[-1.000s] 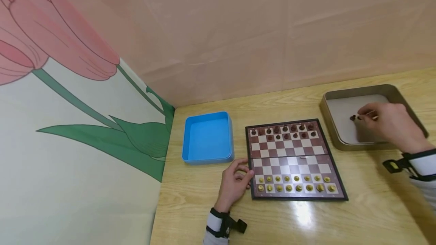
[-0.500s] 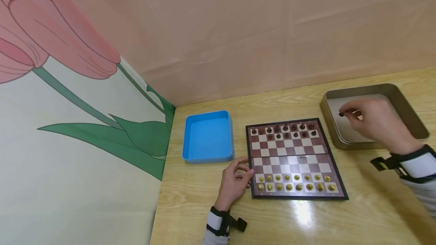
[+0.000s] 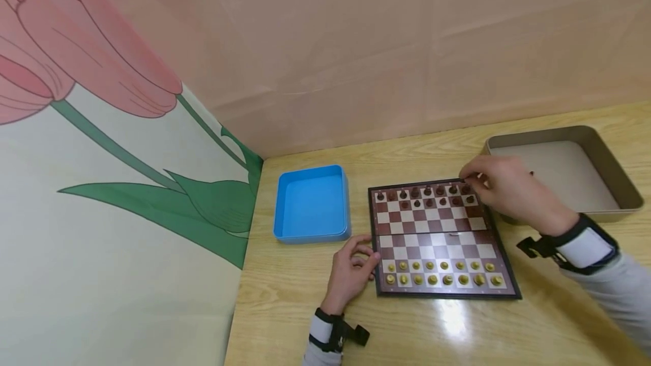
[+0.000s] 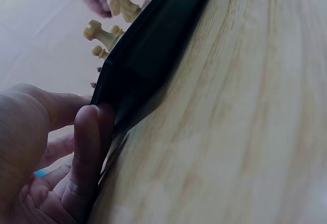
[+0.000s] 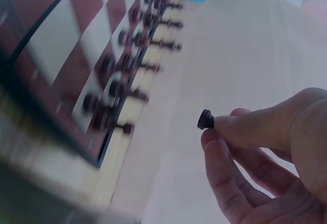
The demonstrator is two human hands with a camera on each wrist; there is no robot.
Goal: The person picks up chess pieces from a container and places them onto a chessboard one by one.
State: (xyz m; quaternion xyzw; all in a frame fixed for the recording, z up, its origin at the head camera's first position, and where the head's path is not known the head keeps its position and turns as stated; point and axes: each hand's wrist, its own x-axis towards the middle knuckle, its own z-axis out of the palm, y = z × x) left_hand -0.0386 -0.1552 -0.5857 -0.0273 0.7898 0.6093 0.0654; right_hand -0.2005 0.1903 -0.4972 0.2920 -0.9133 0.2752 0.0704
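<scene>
My right hand (image 3: 508, 188) is over the far right corner of the chessboard (image 3: 447, 247). Between thumb and fingertips it pinches a small dark chess piece (image 5: 206, 119); the round base shows and the fingers cover the rest. On the far side of the board stand two rows of dark red pieces (image 3: 428, 191), the front row with a gap at the left. Light yellow pieces (image 3: 447, 279) fill two rows on the near side. My left hand (image 3: 347, 275) holds the board's left edge, its thumb and curled fingers at the black rim (image 4: 138, 65) in the left wrist view.
Right of the board is a metal tin (image 3: 623, 185), a small dark piece (image 3: 532, 173) showing in it beside the right hand. A blue tray (image 3: 311, 202) lies to the left. Pink covering (image 3: 356, 72) backs the wooden table (image 3: 285, 304).
My right hand has lifted a dark chess piece out of the tin and carried it left to the board's far right corner. My left hand has stayed at the board's edge.
</scene>
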